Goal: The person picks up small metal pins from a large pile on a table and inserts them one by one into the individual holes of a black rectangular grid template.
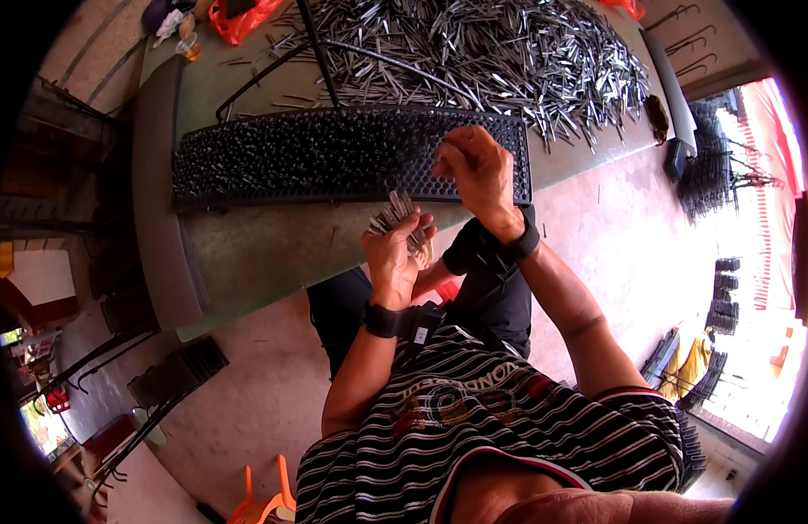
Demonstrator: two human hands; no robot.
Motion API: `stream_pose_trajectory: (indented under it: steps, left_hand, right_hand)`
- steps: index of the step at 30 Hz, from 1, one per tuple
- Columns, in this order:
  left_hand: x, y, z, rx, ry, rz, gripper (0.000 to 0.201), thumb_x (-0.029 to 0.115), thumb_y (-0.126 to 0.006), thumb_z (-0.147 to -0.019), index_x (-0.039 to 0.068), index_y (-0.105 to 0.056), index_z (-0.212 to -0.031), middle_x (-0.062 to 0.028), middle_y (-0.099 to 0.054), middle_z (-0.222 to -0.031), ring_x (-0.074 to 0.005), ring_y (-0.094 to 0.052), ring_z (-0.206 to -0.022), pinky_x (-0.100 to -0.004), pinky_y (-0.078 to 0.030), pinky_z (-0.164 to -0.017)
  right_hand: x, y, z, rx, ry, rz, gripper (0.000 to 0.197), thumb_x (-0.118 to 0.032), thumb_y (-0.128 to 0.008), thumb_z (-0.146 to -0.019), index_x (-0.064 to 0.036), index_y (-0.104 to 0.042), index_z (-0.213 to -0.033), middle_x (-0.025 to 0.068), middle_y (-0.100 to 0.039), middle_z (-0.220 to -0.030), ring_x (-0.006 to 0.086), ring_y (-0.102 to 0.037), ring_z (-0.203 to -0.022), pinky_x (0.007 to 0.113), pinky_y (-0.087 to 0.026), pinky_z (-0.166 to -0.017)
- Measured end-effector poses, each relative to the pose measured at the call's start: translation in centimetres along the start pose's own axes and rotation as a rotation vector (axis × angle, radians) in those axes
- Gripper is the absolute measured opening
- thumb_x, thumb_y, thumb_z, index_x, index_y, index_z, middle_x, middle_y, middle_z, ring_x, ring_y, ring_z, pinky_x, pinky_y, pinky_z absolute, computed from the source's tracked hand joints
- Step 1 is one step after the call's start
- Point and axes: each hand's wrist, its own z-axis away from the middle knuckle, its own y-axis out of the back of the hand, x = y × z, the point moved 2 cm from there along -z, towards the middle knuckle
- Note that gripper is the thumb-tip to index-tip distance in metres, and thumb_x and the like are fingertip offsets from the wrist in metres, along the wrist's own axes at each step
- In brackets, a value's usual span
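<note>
My left hand (393, 255) is closed around a bunch of thin metal strips (393, 208), their ends sticking up past the thumb. It is just in front of a long black rack (441, 186) full of small holes. Upright strips fill the left and middle of the rack, while open holes show toward its right end. Over that right part, my right hand (490, 179) is bent with its fingertips pinched together. Anything between those fingertips is too small to make out.
Behind the rack, a large heap of loose metal strips (509, 52) covers the green tabletop (255, 266). A thin black metal frame (321, 57) rises over the rack. A red plastic bag (238, 22) and a small cup (189, 46) are at the far left. An orange stool (269, 502) stands below.
</note>
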Motion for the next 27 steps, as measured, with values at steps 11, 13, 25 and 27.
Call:
stream_pose_trajectory:
  steps: [11,13,25,27]
  left_hand:
    - [0.5,0.0,0.2,0.023,-0.036,-0.037,0.014,-0.006,-0.060,-0.077,-0.001,-0.060,-0.090,-0.0100,-0.062,-0.080,-0.0235,-0.063,-0.068,-0.0365,-0.055,-0.058]
    - [0.5,0.0,0.3,0.024,-0.040,-0.042,0.014,-0.005,-0.060,-0.078,0.000,-0.061,-0.091,-0.0096,-0.063,-0.080,-0.0231,-0.063,-0.068,-0.0364,-0.055,-0.058]
    - [0.6,-0.9,1.0,0.009,-0.013,-0.073,0.017,-0.004,-0.063,-0.077,0.004,-0.062,-0.092,-0.0068,-0.063,-0.083,-0.0224,-0.063,-0.071,-0.0352,-0.053,-0.059]
    - [0.5,-0.8,1.0,0.003,0.007,-0.064,0.017,-0.003,-0.063,-0.077,0.004,-0.062,-0.092,-0.0066,-0.064,-0.084,-0.0223,-0.063,-0.071,-0.0352,-0.053,-0.059]
  right_hand:
    - [2.6,-0.9,-0.4,-0.076,0.334,0.377,0.008,-0.001,-0.057,-0.081,-0.0031,-0.057,-0.089,0.0123,-0.061,-0.073,0.0254,-0.064,-0.066,0.033,-0.049,-0.054]
    - [2.4,-0.9,-0.6,-0.150,0.498,0.525,0.011,-0.001,-0.058,-0.078,-0.0043,-0.058,-0.089,0.0122,-0.059,-0.074,0.0292,-0.061,-0.067,0.037,-0.048,-0.055]
    - [0.8,-0.5,-1.5,-0.261,0.426,0.640,0.006,-0.004,-0.057,-0.078,-0.0047,-0.059,-0.083,0.0128,-0.059,-0.074,0.0337,-0.059,-0.065,0.039,-0.046,-0.055]
    - [0.8,-0.3,-1.5,-0.333,0.452,0.659,0.007,-0.003,-0.057,-0.077,-0.0044,-0.060,-0.084,0.0129,-0.060,-0.076,0.0336,-0.059,-0.067,0.038,-0.046,-0.056]
